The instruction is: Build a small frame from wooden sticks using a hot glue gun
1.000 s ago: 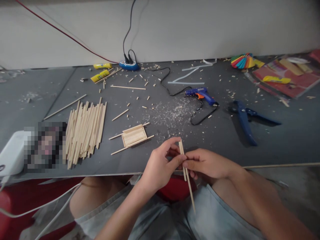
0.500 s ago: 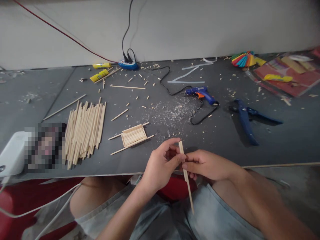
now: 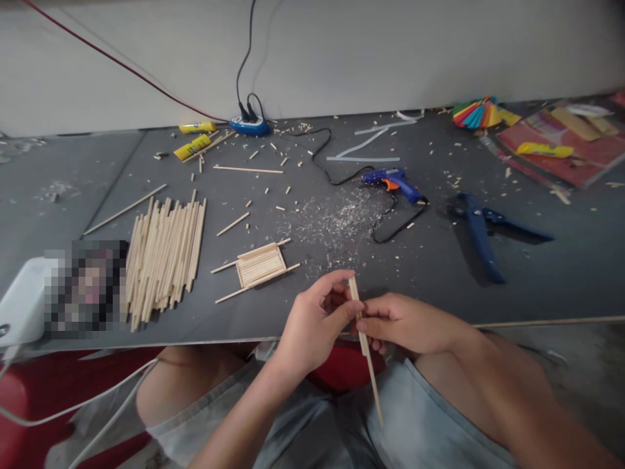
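Note:
Just over the table's front edge, my left hand (image 3: 317, 319) pinches wooden sticks (image 3: 370, 371) near their upper end, its index fingertip resting on the top. My right hand (image 3: 403, 320) grips the same sticks lower down, thumb against them. One stick is long and reaches down over my lap; a shorter one lies alongside it. Left of my hands a small stick frame (image 3: 261, 264) with a slatted middle lies flat on the table. Farther left is a pile of wooden sticks (image 3: 163, 257).
A blue glue gun (image 3: 393, 182) lies behind my hands, its cord running to a blue power strip (image 3: 249, 124). Blue cutters (image 3: 481, 234) rest at the right. Yellow tubes (image 3: 193, 147), stick offcuts and glue shreds (image 3: 342, 218) dot the dark table. A white device (image 3: 27, 299) sits at the left edge.
Both hands keep their hold on the sticks, almost still. The long stick's lower end has shifted slightly down and to the right.

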Tool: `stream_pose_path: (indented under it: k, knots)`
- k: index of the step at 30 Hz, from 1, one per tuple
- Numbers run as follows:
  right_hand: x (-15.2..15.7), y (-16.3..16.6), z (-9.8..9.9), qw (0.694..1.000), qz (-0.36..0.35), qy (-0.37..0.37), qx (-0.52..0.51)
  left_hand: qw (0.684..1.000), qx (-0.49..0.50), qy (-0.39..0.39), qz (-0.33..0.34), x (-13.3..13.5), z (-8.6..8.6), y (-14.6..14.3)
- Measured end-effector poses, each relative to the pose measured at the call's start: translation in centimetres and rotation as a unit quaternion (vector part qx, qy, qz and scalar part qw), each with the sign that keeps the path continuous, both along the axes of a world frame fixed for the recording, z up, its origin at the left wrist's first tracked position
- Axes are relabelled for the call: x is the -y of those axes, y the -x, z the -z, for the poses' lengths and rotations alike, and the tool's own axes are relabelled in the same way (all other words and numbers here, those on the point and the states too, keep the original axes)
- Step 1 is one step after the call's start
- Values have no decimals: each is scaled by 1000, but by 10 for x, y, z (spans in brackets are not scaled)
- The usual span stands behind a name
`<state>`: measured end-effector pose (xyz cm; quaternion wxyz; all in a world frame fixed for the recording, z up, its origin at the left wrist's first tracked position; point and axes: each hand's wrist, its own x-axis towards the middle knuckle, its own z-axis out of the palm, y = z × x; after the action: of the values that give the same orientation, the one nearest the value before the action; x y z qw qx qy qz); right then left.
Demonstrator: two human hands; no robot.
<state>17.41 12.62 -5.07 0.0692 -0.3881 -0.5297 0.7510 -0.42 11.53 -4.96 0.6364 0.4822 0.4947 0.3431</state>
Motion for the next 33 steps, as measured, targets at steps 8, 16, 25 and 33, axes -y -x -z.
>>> stream_pose_path:
  k: [8, 16, 25, 33]
  knots:
    - [0, 0, -2, 1000, -6, -6, 4, 1000, 6, 7, 3, 0, 1, 0]
    - [1, 0, -1, 1000, -8, -1, 1, 999, 21, 30, -8, -1, -1, -1]
    - [1, 0, 0, 1000, -4, -3, 6, 999, 21, 37, -11, -1, -1, -1]
    - [1, 1, 0, 1000, -2, -3, 7, 998, 42, 39, -22, 0, 1, -1]
